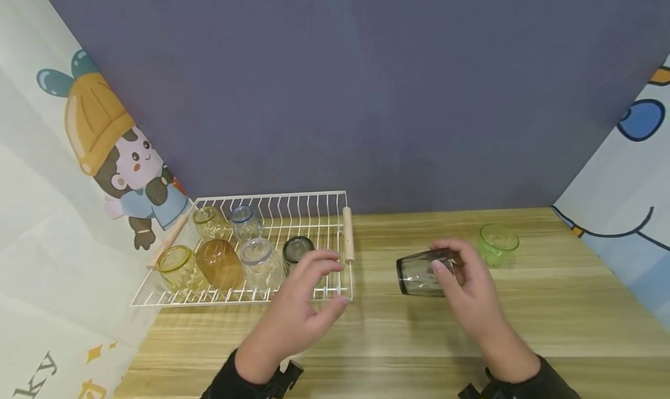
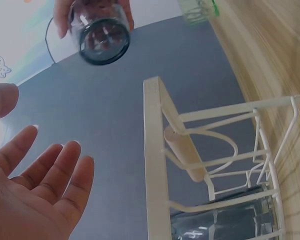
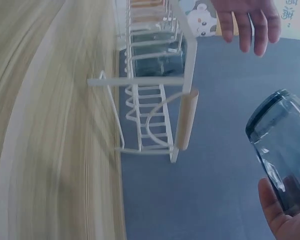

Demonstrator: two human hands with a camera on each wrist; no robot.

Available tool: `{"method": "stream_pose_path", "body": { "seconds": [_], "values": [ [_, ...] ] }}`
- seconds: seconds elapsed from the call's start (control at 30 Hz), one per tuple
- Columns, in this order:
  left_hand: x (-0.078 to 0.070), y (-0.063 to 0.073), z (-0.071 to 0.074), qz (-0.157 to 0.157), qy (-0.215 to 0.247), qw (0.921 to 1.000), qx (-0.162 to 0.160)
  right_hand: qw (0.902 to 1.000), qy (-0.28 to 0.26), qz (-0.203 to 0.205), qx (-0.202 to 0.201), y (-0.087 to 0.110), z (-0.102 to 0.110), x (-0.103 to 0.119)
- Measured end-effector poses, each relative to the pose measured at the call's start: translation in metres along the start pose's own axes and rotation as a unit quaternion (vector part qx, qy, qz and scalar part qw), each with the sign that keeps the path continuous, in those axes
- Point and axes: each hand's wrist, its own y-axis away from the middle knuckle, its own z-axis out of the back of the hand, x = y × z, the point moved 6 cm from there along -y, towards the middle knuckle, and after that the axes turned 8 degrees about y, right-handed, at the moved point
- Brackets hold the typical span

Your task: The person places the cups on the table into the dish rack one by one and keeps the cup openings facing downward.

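Observation:
In the head view my right hand [image 1: 469,285] grips a dark grey glass [image 1: 421,274] lying sideways in the air, its thick end pointing left. The right wrist view shows the same glass [image 3: 282,145] tilted, with fingers around its lower part. My left hand [image 1: 298,309] hovers over the front right of a white wire rack [image 1: 342,294], fingers spread and slightly bent, holding nothing. Close behind its fingertips, a second dark grey glass [image 1: 298,249] stands in the rack. The left wrist view shows the left palm [image 2: 40,200] apart from the held glass [image 2: 104,42].
The rack also holds yellow [image 1: 180,268], amber [image 1: 220,265], clear [image 1: 260,262] and blue [image 1: 246,223] glasses, and has wooden handles [image 1: 348,234]. A green glass [image 1: 499,245] stands on the wooden table [image 1: 377,341] at the right. A dark blue panel [image 1: 366,96] rises behind.

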Motion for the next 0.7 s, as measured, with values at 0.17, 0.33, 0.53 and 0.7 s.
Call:
{"method": "stream_pose_path", "body": {
  "seconds": [0.17,0.33,0.53,0.7],
  "values": [
    [-0.002,-0.001,-0.004,0.000,0.007,1.0000,-0.002,0.9982,-0.058,-0.002,0.019,0.003,-0.010,0.009],
    [-0.007,-0.002,-0.008,-0.029,0.032,0.9990,-0.009,0.9982,-0.051,0.013,0.030,0.005,-0.022,0.018],
    [-0.008,-0.004,-0.017,-0.022,0.029,0.9993,-0.009,0.9931,-0.100,0.056,0.027,0.007,-0.030,0.025],
    [-0.008,-0.004,-0.022,-0.013,0.046,0.9987,-0.016,0.9905,-0.123,0.054,0.028,0.010,-0.036,0.028]
  ]
}}
